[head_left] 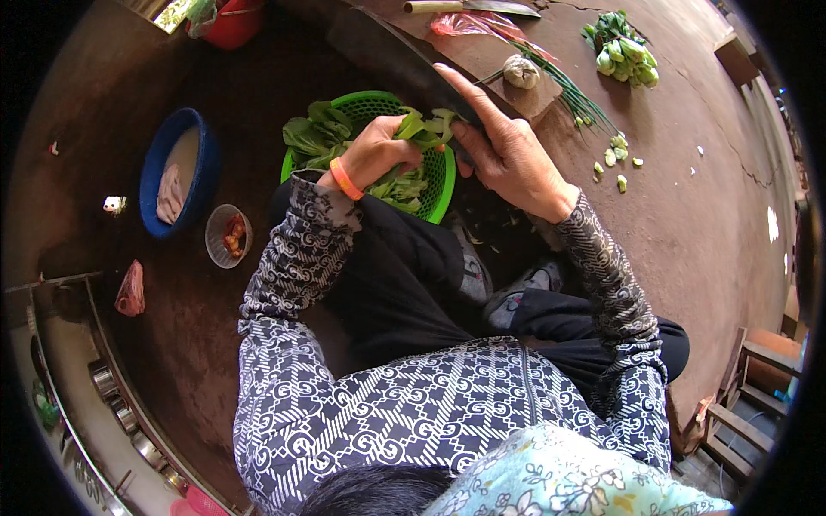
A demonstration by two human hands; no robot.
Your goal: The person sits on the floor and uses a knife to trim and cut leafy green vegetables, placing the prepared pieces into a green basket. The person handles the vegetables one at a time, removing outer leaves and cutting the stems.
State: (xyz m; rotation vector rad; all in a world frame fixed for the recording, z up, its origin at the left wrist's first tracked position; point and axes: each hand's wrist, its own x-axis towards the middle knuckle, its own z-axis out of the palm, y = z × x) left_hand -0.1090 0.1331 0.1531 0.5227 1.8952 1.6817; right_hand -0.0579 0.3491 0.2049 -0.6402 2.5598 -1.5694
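Observation:
My left hand (379,153), with an orange band at its wrist, is closed on a leafy green vegetable (422,131) that looks like bok choy. My right hand (520,168) grips a large dark-bladed knife (400,64), its index finger stretched along the blade. The blade points away to the upper left, and its handle is mostly hidden in the palm. The cut end of the greens lies close to the blade near my right thumb. Beneath both hands stands a bright green plastic basket (446,191) with whole leaves on its left and cut pieces inside.
To the right lie bok choy (626,53), spring onions (578,95), a garlic bulb (520,72) and trimmed stem ends (611,157). A wooden-handled knife (434,7) lies far off. On the left are a blue basin (153,185), a clear bowl (215,249) and a metal rack (95,322).

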